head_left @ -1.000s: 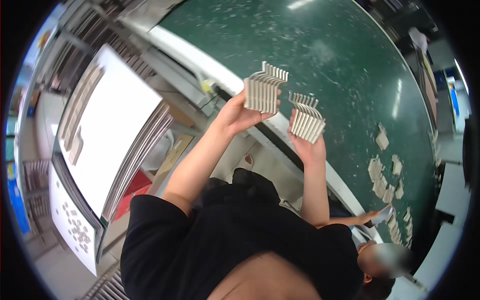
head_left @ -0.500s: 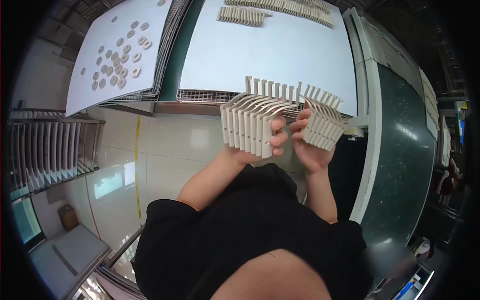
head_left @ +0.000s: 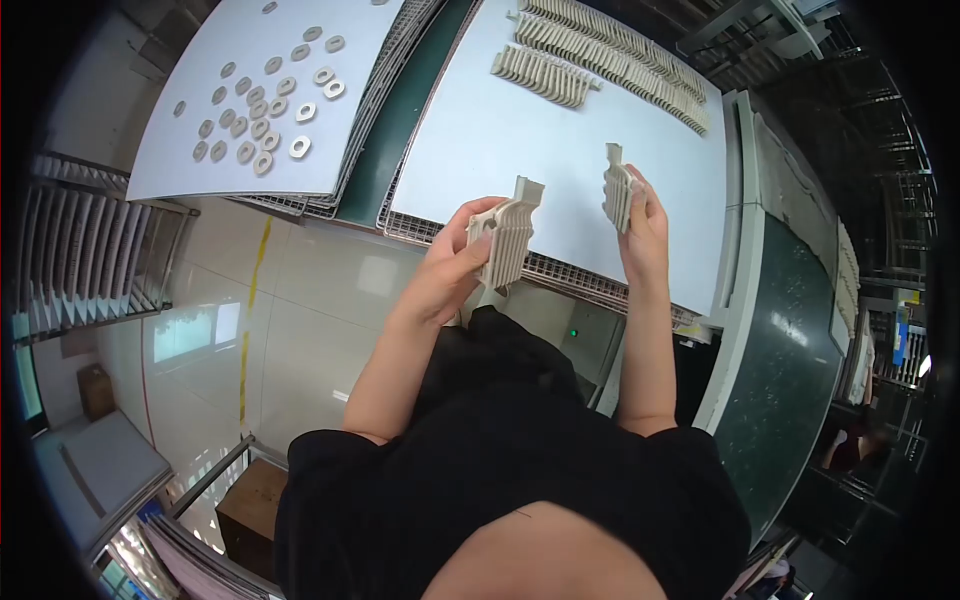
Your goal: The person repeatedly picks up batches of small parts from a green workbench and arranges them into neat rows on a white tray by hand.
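Note:
My left hand (head_left: 452, 258) is closed round a stack of beige bent pieces (head_left: 512, 240), thin flat parts with angled ends, held above the front edge of the white-topped table (head_left: 480, 150). A smaller stack of the same beige pieces (head_left: 618, 195) is gripped in my right hand (head_left: 645, 222), farther forward over the white surface. The two stacks are apart, and both stand roughly upright. Some fingers of each hand are hidden behind the pieces.
Rows of similar beige pieces (head_left: 610, 60) stand at the table's back. On a white board (head_left: 330, 150) to the left lie many small ring-like pieces (head_left: 258, 128). A rack of panels (head_left: 85, 255) stands far left; a green-topped table (head_left: 785, 350) is on the right.
My hands have moved apart, the right one forward over the white surface. Both stacks have been turned and now show their sides, edges lined up more closely. The view has shifted.

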